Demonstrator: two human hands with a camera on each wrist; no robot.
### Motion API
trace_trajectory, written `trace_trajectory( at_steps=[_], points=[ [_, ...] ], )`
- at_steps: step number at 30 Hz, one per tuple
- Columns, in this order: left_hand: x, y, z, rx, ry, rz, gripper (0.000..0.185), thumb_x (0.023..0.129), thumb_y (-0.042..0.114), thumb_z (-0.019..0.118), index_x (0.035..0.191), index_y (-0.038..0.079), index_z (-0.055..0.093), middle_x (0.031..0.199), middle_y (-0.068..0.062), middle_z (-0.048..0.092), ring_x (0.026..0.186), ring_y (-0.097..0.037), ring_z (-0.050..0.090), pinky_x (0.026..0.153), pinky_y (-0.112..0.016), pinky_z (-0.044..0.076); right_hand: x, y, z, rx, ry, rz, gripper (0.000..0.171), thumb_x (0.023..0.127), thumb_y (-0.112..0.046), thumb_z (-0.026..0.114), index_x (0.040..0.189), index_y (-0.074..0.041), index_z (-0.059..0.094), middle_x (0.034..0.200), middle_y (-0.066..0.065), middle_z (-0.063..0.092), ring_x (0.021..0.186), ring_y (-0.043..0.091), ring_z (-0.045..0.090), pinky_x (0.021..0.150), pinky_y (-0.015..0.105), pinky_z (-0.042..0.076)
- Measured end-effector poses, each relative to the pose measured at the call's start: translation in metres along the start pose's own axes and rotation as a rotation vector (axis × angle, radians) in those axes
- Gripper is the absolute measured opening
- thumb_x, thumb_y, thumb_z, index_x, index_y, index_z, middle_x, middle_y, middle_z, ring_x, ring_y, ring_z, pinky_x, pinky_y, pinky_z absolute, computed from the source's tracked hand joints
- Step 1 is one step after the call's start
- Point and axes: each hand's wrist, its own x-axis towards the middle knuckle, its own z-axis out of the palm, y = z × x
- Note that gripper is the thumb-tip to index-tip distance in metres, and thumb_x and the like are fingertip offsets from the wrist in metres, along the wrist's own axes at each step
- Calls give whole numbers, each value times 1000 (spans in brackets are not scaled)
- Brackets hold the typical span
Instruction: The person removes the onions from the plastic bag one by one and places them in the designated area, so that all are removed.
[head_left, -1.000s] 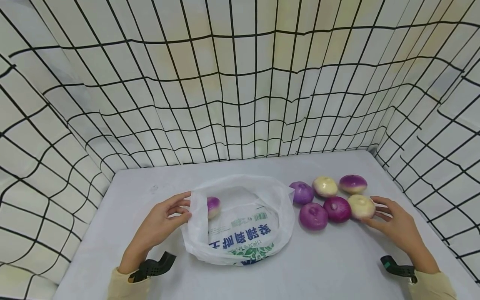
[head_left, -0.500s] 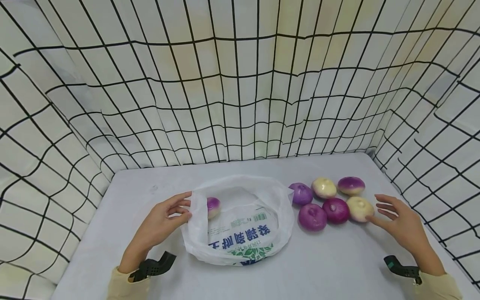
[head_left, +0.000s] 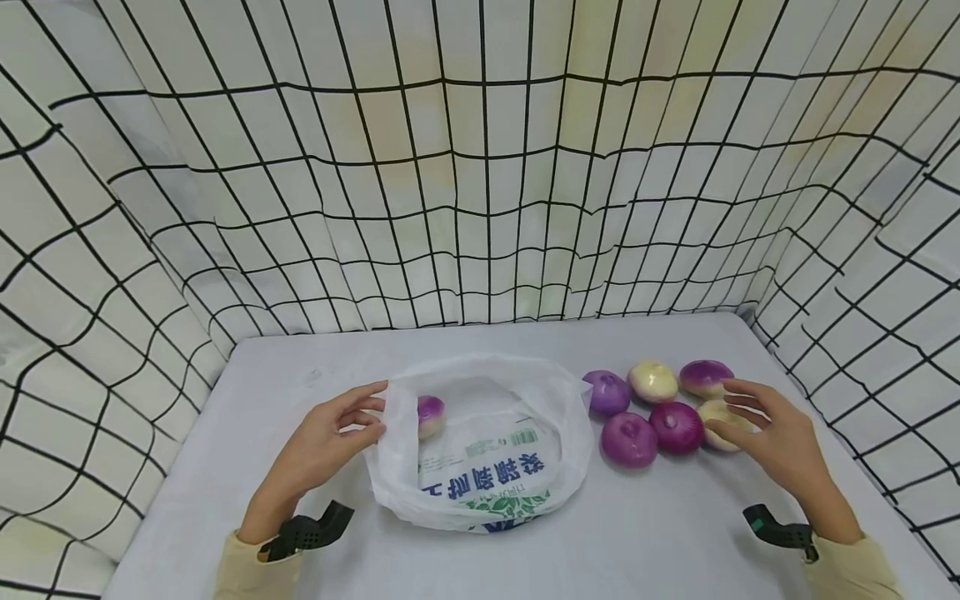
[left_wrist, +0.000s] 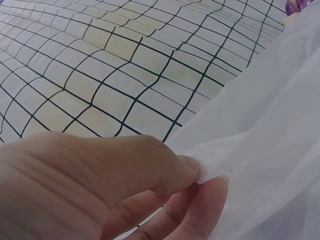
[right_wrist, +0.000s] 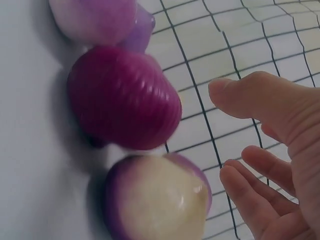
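Note:
My left hand (head_left: pixel 330 437) pinches the left rim of a white plastic bag (head_left: pixel 393 500) between thumb and fingertips; the left wrist view shows the thin film (left_wrist: pixel 270 150) caught there. The bag lies on its side with a wide mouth, blue and green print, and one purple-and-white onion (head_left: pixel 431 417) inside. My right hand (head_left: pixel 776 442) is spread over a cream-topped onion (head_left: pixel 712 412) and partly hides it in the head view. In the right wrist view thumb and fingers stand apart with nothing between them, beside that onion (right_wrist: pixel 155 200) and a ridged red-purple onion (right_wrist: pixel 122 97).
Around the cream-topped onion sit a magenta onion (head_left: pixel 628 439), a violet one (head_left: pixel 607 393) near the bag's right rim, a pale yellow one (head_left: pixel 652 381) and a purple one (head_left: pixel 705 377). Black netting (head_left: pixel 487 208) over white sheeting surrounds the white table (head_left: pixel 645 542).
My right hand first drew slightly right, off the cream-topped onion's side, then came back left and over it. The left hand keeps its pinch on the bag; the onions stay put.

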Motion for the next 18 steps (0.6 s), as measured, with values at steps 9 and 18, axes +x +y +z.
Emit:
trace_trajectory(
  at_steps=[9, 18],
  points=[
    [-2, -1, -4, -53, -7, 8, 58, 97, 13, 71, 152, 11, 51, 134, -17, 67, 105, -3, 68, 85, -13, 56, 13, -28, 17, 69, -88, -35, 62, 85, -20, 87, 139, -9, 60, 131, 5, 66, 114, -22, 51, 93, -3, 43],
    [-4, 1, -6, -52, 2, 19, 58, 96, 11, 71, 151, 10, 52, 133, -17, 67, 106, -8, 70, 85, -14, 56, 25, -49, 34, 48, -108, -90, 63, 83, -16, 88, 138, -3, 59, 131, 20, 66, 109, -25, 52, 92, -1, 45]
  ],
)
